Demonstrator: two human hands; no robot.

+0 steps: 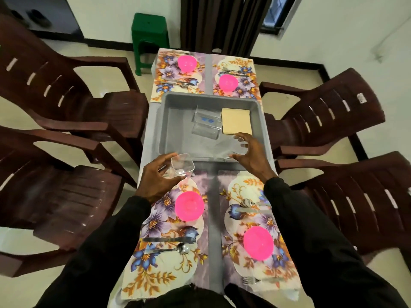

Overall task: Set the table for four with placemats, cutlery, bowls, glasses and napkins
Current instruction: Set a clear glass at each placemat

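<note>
Left hand grips a tilted glass, mouth facing up; right hand grasps another glass.

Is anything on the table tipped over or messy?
Yes, a little: two clear glasses lie on their sides in the grey tub, next to the napkin stack. Nothing looks spilled.
</note>
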